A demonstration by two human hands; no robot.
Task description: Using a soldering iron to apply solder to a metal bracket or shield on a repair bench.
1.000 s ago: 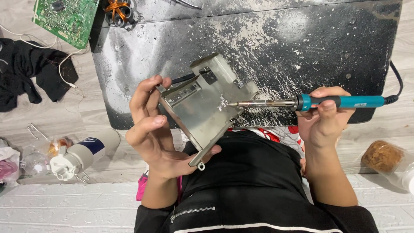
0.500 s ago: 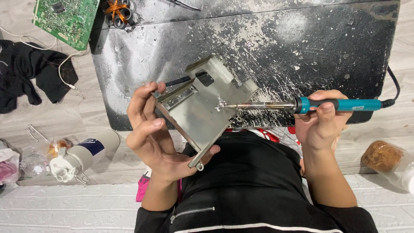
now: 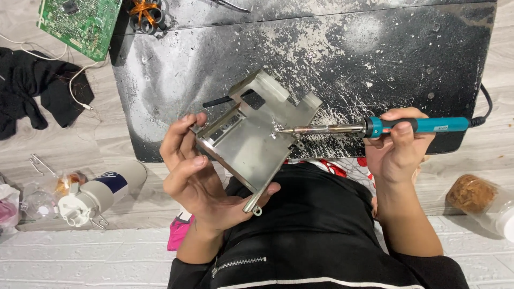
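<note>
Head view looks down on two hands working over a scuffed black mat (image 3: 407, 59) on the worktop. Left hand (image 3: 195, 179) is closed around a bent metal bracket (image 3: 251, 144), fingers curled over its near edge and the thumb braced under the lower corner, so the plate sits tilted in mid-air between the two hands. Right hand (image 3: 399, 147) pinches a blue-handled soldering iron (image 3: 375, 127) like a pen, its shaft level and its tip touching the bracket's right edge beside a white plastic part (image 3: 270, 85). Judging by that contact, the soldering is under way on one spot; whether any joint is finished is too small to tell, and nothing has been set down.

Left of the left hand lie a white bottle (image 3: 101, 192) and a black cloth (image 3: 40, 88); farther out from that hand is a green circuit board (image 3: 80, 21). Right of the right hand stands a jar (image 3: 476, 198) with brown filling.
</note>
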